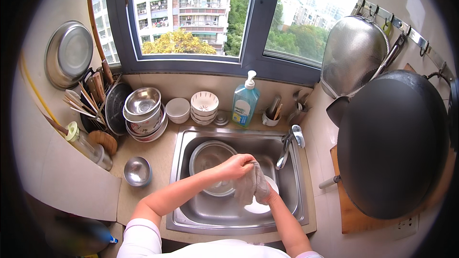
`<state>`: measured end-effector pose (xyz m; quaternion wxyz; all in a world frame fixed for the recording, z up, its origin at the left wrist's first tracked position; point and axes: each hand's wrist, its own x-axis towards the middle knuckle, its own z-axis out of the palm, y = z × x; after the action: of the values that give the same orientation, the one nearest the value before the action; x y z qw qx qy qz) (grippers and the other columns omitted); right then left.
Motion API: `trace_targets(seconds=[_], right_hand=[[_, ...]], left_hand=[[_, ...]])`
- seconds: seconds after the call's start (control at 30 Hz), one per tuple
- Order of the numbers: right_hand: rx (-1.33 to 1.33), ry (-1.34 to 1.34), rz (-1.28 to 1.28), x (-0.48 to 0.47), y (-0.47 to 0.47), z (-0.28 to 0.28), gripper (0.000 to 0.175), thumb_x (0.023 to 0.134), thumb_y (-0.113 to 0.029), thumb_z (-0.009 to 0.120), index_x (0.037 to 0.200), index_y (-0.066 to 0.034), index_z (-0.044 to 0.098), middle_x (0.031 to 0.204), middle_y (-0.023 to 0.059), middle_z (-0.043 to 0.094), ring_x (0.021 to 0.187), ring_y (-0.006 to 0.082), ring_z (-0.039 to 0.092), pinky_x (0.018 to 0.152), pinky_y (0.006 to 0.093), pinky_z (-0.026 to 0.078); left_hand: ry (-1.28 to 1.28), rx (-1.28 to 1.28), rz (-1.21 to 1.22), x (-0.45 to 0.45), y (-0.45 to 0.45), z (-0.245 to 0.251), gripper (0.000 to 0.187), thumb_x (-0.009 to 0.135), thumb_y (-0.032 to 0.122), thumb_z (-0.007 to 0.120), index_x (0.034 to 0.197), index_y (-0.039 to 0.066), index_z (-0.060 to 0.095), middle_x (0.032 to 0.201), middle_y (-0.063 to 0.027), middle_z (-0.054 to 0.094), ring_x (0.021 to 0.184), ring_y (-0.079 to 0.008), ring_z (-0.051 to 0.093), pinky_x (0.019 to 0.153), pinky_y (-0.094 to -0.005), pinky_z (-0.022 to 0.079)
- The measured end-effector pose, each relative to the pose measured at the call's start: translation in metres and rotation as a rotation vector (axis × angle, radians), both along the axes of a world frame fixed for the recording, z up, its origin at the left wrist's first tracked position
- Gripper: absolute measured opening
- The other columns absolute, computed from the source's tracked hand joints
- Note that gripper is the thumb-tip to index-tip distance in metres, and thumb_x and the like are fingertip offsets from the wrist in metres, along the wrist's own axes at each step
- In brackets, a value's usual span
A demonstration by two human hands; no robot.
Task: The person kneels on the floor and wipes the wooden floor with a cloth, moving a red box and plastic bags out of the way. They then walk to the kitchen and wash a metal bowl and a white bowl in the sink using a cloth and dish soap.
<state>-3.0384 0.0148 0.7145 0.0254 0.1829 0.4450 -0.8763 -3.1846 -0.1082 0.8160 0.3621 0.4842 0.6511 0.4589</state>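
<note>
A damp-looking grey cloth (249, 186) hangs over the sink, pinched at its top by the fingers of my left hand (238, 166). The cloth covers most of my right hand (269, 196), at its lower right side, so those fingers are hidden. Under the hands, a white plate or bowl (256, 207) is partly hidden by the cloth and my right hand. To the left in the sink stands a round metal basin (195, 163), partly covered by my left forearm. Both vessels are inside the stainless steel sink (209, 212).
A chrome faucet (285, 152) rises at the sink's right back corner. Behind the sink stand a blue pump bottle (246, 102) and stacked bowls (204, 105). A metal bowl (137, 171) sits on the left counter. On the right wall hangs a large black wok (392, 143).
</note>
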Motion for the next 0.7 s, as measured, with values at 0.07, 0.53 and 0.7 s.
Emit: trace_targets(seconds=[0.07, 0.53, 0.7], right_hand=[[0.160, 0.070, 0.000, -0.002, -0.008, 0.041, 0.029, 0.079, -0.009, 0.062, 0.108, -0.0047, 0.059, 0.099, 0.0026, 0.061, 0.085, 0.0136, 0.057, 0.075, 0.0262, 0.048], [1.814, 0.425, -0.261, -0.114, 0.060, 0.143, 0.038, 0.089, -0.035, 0.050, 0.121, -0.0132, 0.054, 0.119, 0.0037, 0.057, 0.113, 0.0188, 0.053, 0.099, 0.0309, 0.040], [1.467, 0.600, -0.225, -0.169, 0.065, 0.166, 0.039, 0.086, -0.034, 0.052, 0.118, -0.0110, 0.052, 0.115, 0.0050, 0.058, 0.110, 0.0202, 0.053, 0.096, 0.0316, 0.042]], left_hand=[[0.058, -0.034, 0.065, -0.015, -0.006, 0.007, 0.025, 0.086, 0.015, 0.054, 0.105, 0.000, 0.060, 0.095, -0.0156, 0.065, 0.087, -0.0256, 0.064, 0.077, -0.0349, 0.050], [1.122, 0.218, 0.146, -0.199, 0.093, 0.107, 0.073, 0.074, -0.011, 0.045, 0.142, 0.015, 0.034, 0.146, -0.0100, 0.033, 0.133, -0.0311, 0.033, 0.108, -0.0395, 0.031], [1.346, 0.073, -0.088, -0.211, 0.109, 0.109, 0.077, 0.073, -0.010, 0.051, 0.142, 0.017, 0.033, 0.149, -0.0054, 0.030, 0.138, -0.0299, 0.025, 0.112, -0.0404, 0.027]])
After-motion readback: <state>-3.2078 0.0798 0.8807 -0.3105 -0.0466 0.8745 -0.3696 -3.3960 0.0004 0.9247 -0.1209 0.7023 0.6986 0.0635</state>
